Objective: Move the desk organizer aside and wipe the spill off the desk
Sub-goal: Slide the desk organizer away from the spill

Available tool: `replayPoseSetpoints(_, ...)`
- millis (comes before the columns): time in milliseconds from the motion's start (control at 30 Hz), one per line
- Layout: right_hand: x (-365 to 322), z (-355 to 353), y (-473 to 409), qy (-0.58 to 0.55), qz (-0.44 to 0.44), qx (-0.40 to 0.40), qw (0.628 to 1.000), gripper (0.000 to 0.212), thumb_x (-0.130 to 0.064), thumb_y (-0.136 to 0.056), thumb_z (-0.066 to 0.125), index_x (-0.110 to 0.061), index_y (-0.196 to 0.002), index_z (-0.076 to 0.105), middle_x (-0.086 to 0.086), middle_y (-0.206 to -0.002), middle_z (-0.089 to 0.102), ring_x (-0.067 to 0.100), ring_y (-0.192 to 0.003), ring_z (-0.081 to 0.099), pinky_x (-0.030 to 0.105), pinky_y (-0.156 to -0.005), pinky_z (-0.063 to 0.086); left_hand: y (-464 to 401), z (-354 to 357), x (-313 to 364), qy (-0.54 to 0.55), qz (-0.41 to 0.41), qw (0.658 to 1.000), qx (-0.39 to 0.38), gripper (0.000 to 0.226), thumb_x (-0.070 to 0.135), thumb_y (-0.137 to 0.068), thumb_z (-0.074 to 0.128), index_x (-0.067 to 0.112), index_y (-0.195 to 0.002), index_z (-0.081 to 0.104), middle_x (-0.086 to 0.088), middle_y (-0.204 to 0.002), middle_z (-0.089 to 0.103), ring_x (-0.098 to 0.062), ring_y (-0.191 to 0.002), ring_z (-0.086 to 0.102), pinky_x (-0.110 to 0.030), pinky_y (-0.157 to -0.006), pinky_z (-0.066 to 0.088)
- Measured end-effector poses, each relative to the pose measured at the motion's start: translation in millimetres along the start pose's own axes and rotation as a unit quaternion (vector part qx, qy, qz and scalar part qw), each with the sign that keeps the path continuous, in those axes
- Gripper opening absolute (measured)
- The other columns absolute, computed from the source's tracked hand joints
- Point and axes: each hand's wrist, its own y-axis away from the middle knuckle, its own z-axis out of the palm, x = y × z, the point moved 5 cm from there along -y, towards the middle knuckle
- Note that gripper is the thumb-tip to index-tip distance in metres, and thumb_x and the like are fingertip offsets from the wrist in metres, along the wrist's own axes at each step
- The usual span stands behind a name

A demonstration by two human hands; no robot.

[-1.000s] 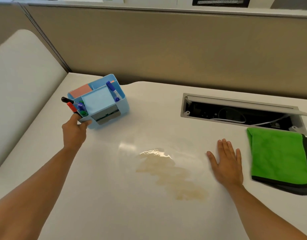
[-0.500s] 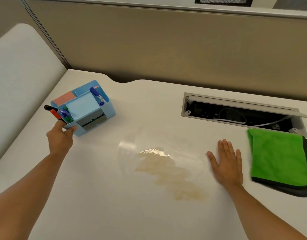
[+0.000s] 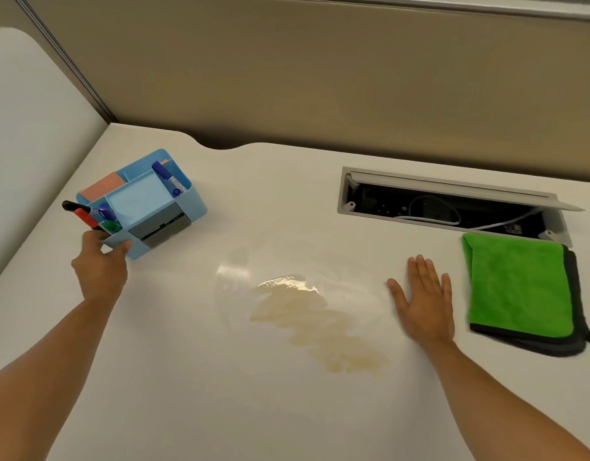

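The two bare arms came in from the near edge of the white worktop [image 3: 187, 394]. Between them lay the spill [image 3: 307, 324], a pale brown puddle in the middle, wet and shiny at its far end. The near part of the worktop was bare, with lots of room around the spill.

The right hand [image 3: 423, 301] lay flat on the worktop just right of the spill, fingers spread open and holding nothing. Just beside it on the right lay the green cloth [image 3: 516, 284], folded, with a dark edge, not touching the hand.

The left hand [image 3: 101, 261] was well left of the spill. Its grip was closed on the near corner of the blue organizer [image 3: 147, 207], thumb on the front wall. The organizer sat near the left edge of the worktop, well apart from the spill. Markers [image 3: 87, 214] stuck out of it.

Farther back on the right was an open cable box [image 3: 436, 207] sunk in the worktop. Behind everything stood a tan wall [image 3: 320, 78].
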Motion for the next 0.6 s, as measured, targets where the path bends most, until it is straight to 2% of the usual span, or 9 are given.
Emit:
replayPoseSetpoints(67,0,-1,0,0.001,0.0,0.0,1.0,0.078,-0.068,-0.092,0.008,-0.019,-0.153,0.012,-0.002,-0.162,0.011,0.01,-0.148,0.0,0.041,-0.121,-0.003,12,3,-4,0.041,-0.001,0.999,0.011,0.06,0.019,-0.086,0.07,0.024,-0.137,0.039,-0.012,-0.143,0.049,-0.021,-0.117,0.054,-0.036,-0.095,0.047)
replayPoseSetpoints(167,-1,-1,1,-0.001,0.0,-0.005,1.0,0.079,-0.068,-0.092,0.007,-0.019,-0.153,0.011,-0.002,-0.162,0.01,0.01,-0.148,-0.001,0.041,-0.121,-0.003,44,14,-16,0.083,-0.019,0.996,-0.005,0.076,0.027,-0.085,0.072,0.026,-0.147,0.027,-0.004,-0.155,0.033,-0.025,-0.133,0.044,-0.037,-0.107,0.039)
replayPoseSetpoints(267,-1,-2,2,-0.004,-0.003,-0.007,1.0,0.079,-0.069,-0.092,0.006,-0.019,-0.153,0.01,-0.002,-0.162,0.009,0.009,-0.148,-0.002,0.041,-0.121,-0.004,87,31,-21,0.002,0.061,0.998,-0.031,0.067,0.038,-0.088,0.065,0.019,-0.144,0.032,-0.008,-0.154,0.032,-0.026,-0.14,0.033,-0.035,-0.113,0.027)
replayPoseSetpoints(367,-2,-3,2,-0.006,-0.005,-0.011,1.0,0.078,-0.067,-0.093,0.008,-0.018,-0.153,0.009,-0.002,-0.163,0.008,0.01,-0.148,-0.003,0.042,-0.121,-0.004,132,51,-24,-0.08,0.153,0.979,-0.108,0.054,0.039,-0.093,0.058,0.013,-0.138,0.044,-0.008,-0.154,0.036,-0.025,-0.142,0.031,-0.041,-0.118,0.022)
replayPoseSetpoints(467,-2,-3,2,-0.005,-0.009,-0.011,1.0,0.077,-0.066,-0.093,0.009,-0.018,-0.153,0.008,-0.001,-0.163,0.007,0.011,-0.149,-0.003,0.042,-0.121,-0.004,164,65,-30,-0.151,0.204,0.953,-0.163,0.057,0.046,-0.094,0.046,0.009,-0.137,0.047,-0.01,-0.154,0.036,-0.024,-0.145,0.026,-0.037,-0.12,0.013)
replayPoseSetpoints(600,-1,-2,3,-0.001,-0.015,-0.013,1.0,0.079,-0.067,-0.093,0.007,-0.018,-0.153,0.007,0.0,-0.163,0.006,0.011,-0.149,-0.003,0.042,-0.121,-0.005,180,76,-31,-0.207,0.247,0.925,-0.203,0.065,0.049,-0.095,0.033,0.003,-0.139,0.047,-0.015,-0.152,0.04,-0.027,-0.145,0.027,-0.038,-0.121,0.01)
